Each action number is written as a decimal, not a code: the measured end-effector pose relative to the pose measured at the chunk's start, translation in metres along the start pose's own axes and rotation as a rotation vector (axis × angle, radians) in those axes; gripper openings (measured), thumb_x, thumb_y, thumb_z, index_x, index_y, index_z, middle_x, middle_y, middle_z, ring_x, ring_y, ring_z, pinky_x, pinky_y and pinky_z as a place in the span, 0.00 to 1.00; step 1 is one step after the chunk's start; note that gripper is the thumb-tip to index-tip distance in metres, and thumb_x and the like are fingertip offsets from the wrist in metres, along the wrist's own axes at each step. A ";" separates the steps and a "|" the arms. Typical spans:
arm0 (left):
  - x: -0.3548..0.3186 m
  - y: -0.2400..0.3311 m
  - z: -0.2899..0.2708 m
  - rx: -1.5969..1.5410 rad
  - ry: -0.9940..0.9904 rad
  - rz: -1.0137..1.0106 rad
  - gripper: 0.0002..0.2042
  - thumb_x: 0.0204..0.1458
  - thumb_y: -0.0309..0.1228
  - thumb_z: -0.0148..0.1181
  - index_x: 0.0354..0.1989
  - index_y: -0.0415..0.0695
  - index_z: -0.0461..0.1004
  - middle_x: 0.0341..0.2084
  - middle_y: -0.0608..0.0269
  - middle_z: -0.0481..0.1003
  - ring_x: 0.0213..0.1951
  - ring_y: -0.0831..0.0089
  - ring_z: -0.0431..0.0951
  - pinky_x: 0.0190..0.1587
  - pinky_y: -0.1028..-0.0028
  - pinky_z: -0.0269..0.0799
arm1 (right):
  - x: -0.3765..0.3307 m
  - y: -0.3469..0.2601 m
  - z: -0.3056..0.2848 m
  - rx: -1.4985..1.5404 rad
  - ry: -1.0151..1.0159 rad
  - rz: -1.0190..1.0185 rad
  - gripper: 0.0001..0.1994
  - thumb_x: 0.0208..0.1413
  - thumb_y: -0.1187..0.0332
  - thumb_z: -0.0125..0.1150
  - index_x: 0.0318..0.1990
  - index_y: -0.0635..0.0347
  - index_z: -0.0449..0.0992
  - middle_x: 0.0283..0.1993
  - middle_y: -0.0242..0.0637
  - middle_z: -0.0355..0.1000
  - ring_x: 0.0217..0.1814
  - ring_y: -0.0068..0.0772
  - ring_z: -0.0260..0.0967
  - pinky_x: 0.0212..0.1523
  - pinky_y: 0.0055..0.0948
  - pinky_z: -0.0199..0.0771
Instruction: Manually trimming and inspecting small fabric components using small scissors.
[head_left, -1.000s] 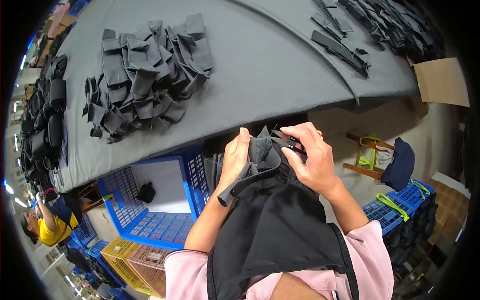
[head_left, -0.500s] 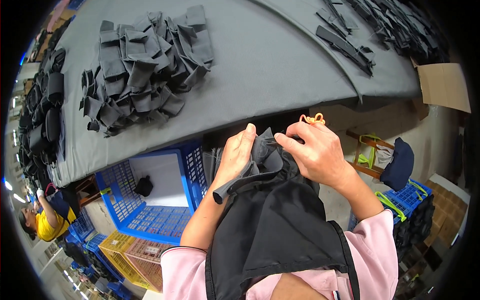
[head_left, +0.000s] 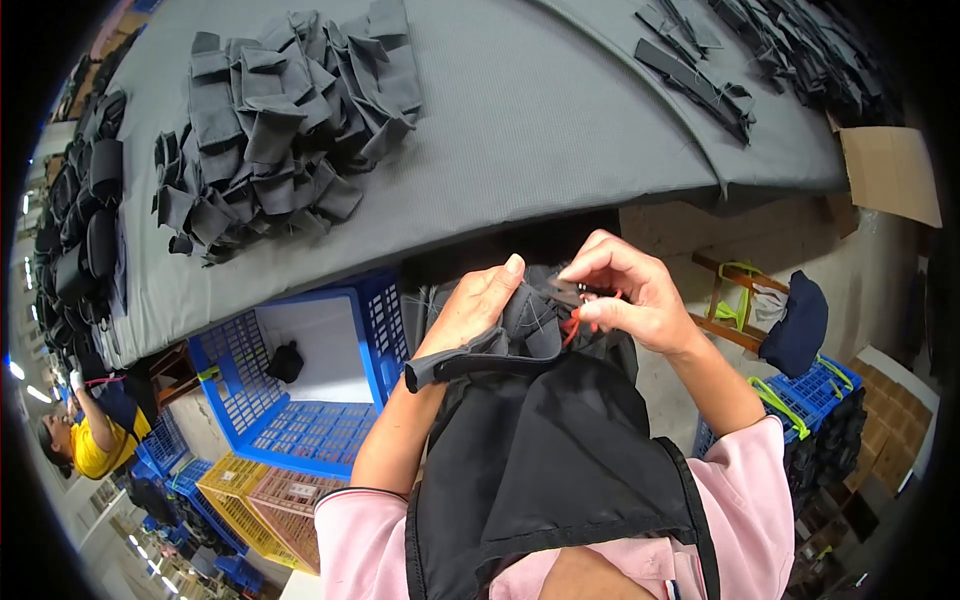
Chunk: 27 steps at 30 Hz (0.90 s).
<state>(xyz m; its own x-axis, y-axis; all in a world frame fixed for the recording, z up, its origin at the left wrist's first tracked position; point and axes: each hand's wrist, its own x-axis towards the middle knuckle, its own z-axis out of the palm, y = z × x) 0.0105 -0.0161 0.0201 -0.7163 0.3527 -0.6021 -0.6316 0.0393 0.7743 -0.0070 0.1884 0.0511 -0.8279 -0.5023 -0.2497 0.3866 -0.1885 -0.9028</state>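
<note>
In front of my body, my left hand (head_left: 468, 312) is closed on a dark grey fabric strip (head_left: 480, 362), its thumb pointing up along the cloth. One end of the strip hangs out past my left wrist. Fine loose threads stand out from the cloth near my fingers. My right hand (head_left: 640, 292) grips a small pair of thread snips (head_left: 568, 291), whose blades point at the strip, close to the threads. A red-orange cord (head_left: 571, 328) dangles below the snips. A black apron covers my lap beneath both hands.
A grey-covered table (head_left: 520, 130) spans the far side, bearing a heap of folded grey fabric pieces (head_left: 275, 125) and dark strips (head_left: 695, 85). A blue crate (head_left: 315, 440) stands at left, a wooden stool (head_left: 730, 335) at right. A person in yellow (head_left: 95, 445) works at far left.
My right hand has turned, bringing the snips' blades into sight beside the cloth. The cord, earlier above my right hand, now hangs below the snips. My left hand keeps its hold.
</note>
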 end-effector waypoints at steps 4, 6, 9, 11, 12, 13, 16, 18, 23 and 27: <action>-0.001 0.002 0.003 0.005 0.033 -0.056 0.24 0.62 0.48 0.42 0.24 0.39 0.67 0.20 0.72 0.65 0.26 0.83 0.61 0.32 0.79 0.62 | -0.004 0.005 -0.001 -0.840 0.133 -0.286 0.11 0.40 0.78 0.62 0.36 0.64 0.75 0.29 0.36 0.65 0.26 0.28 0.66 0.25 0.24 0.65; 0.000 -0.001 0.003 0.014 0.053 -0.075 0.24 0.61 0.49 0.43 0.24 0.39 0.67 0.20 0.72 0.66 0.26 0.83 0.61 0.32 0.79 0.62 | -0.010 0.004 -0.001 -0.983 0.114 -0.339 0.12 0.40 0.77 0.64 0.36 0.62 0.74 0.29 0.35 0.64 0.26 0.31 0.67 0.24 0.27 0.66; 0.000 -0.003 0.002 -0.017 0.028 -0.039 0.24 0.61 0.49 0.43 0.23 0.39 0.67 0.20 0.72 0.65 0.26 0.83 0.61 0.31 0.79 0.61 | -0.013 0.004 0.001 -1.143 0.084 -0.419 0.14 0.38 0.75 0.67 0.35 0.59 0.73 0.30 0.33 0.64 0.24 0.35 0.68 0.24 0.31 0.66; 0.002 -0.008 0.003 -0.004 0.045 -0.005 0.25 0.60 0.51 0.43 0.22 0.41 0.68 0.16 0.71 0.65 0.20 0.82 0.62 0.25 0.79 0.61 | -0.013 0.002 0.003 -1.210 0.024 -0.442 0.14 0.38 0.74 0.67 0.36 0.59 0.73 0.29 0.33 0.63 0.24 0.34 0.68 0.24 0.31 0.66; 0.002 -0.010 0.004 0.008 0.060 0.028 0.25 0.59 0.53 0.44 0.21 0.43 0.69 0.13 0.70 0.66 0.15 0.82 0.64 0.19 0.79 0.60 | -0.014 0.002 0.003 -1.240 0.011 -0.434 0.15 0.37 0.73 0.67 0.36 0.58 0.73 0.29 0.33 0.63 0.23 0.33 0.68 0.23 0.30 0.66; 0.002 -0.009 0.005 0.008 0.060 0.028 0.25 0.59 0.53 0.44 0.21 0.43 0.69 0.13 0.70 0.66 0.15 0.82 0.64 0.19 0.79 0.60 | -0.013 0.003 0.004 -1.241 0.011 -0.433 0.15 0.37 0.73 0.67 0.36 0.58 0.73 0.29 0.33 0.63 0.23 0.33 0.68 0.23 0.30 0.66; 0.001 -0.009 0.006 0.010 0.071 0.032 0.25 0.59 0.53 0.44 0.21 0.43 0.69 0.13 0.70 0.66 0.15 0.82 0.63 0.19 0.79 0.60 | -0.013 0.005 0.008 -1.222 0.038 -0.439 0.15 0.35 0.77 0.66 0.36 0.60 0.75 0.29 0.34 0.68 0.25 0.35 0.68 0.25 0.29 0.68; 0.001 -0.010 0.006 0.007 0.060 0.044 0.25 0.59 0.52 0.44 0.21 0.43 0.68 0.13 0.70 0.65 0.15 0.83 0.63 0.20 0.80 0.60 | -0.013 0.006 0.009 -1.251 0.054 -0.462 0.15 0.35 0.77 0.66 0.36 0.60 0.75 0.28 0.34 0.68 0.25 0.35 0.69 0.25 0.29 0.68; -0.001 -0.007 0.008 0.022 0.054 -0.009 0.24 0.60 0.50 0.43 0.21 0.42 0.66 0.16 0.72 0.64 0.20 0.82 0.60 0.25 0.79 0.59 | -0.018 0.011 0.010 -1.295 0.091 -0.511 0.15 0.35 0.77 0.66 0.36 0.60 0.75 0.27 0.34 0.68 0.25 0.35 0.69 0.25 0.29 0.68; 0.002 -0.015 0.005 0.037 0.044 0.016 0.25 0.59 0.52 0.44 0.21 0.43 0.68 0.13 0.71 0.65 0.16 0.83 0.62 0.20 0.79 0.59 | -0.019 0.011 0.010 -1.200 0.160 -0.546 0.15 0.35 0.77 0.66 0.36 0.59 0.75 0.27 0.33 0.68 0.24 0.35 0.68 0.23 0.29 0.66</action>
<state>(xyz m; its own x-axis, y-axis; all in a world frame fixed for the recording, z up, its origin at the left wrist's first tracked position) 0.0196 -0.0115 0.0079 -0.7390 0.3120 -0.5972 -0.6092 0.0692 0.7900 0.0166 0.1876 0.0494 -0.8313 -0.4813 0.2781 -0.5369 0.5655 -0.6260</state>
